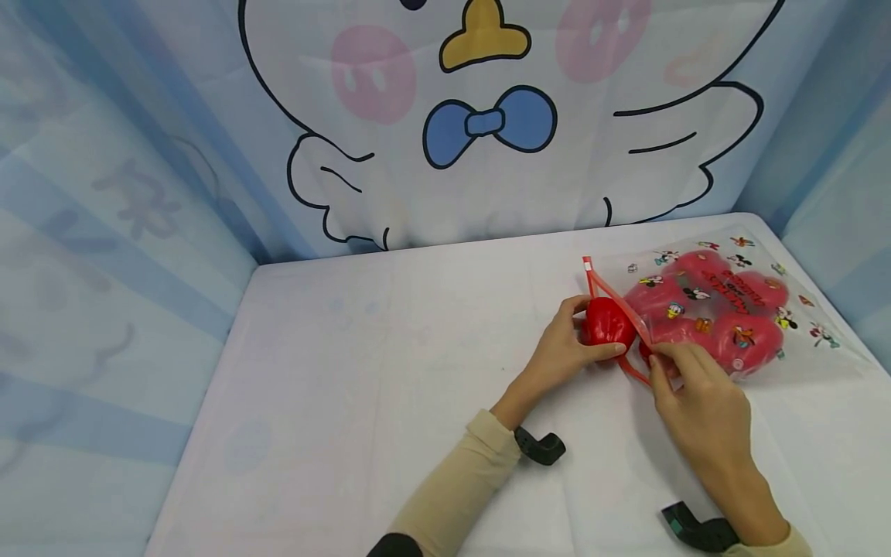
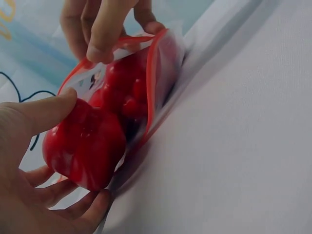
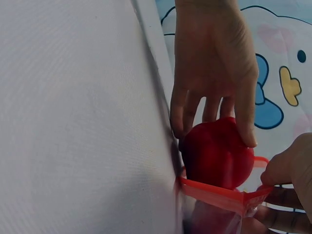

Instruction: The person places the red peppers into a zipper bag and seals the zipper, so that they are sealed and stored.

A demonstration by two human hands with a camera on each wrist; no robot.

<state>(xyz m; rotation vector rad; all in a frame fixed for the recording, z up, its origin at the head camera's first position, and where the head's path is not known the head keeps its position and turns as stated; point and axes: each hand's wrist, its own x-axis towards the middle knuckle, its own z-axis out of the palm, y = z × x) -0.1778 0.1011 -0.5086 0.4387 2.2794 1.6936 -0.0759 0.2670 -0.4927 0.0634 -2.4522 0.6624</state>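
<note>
Tan sleeve (image 1: 455,495) foremost; bell pepper (image 1: 608,321) pinched in left grip (image 1: 562,340), toward desk (image 1: 348,371)'s right edge; glossy, red; right grip (image 1: 706,406) pinching bag (image 1: 629,312).

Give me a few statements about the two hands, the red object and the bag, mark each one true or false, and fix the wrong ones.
1. The left hand holds a red object. True.
2. More red items lie inside the clear bag. True.
3. The bag's mouth is sealed shut. False: it is open.
4. The right hand lies flat on the table. False: it pinches the bag's orange-red strip.
5. The bow tie on the backdrop is yellow. False: it is blue.
</note>
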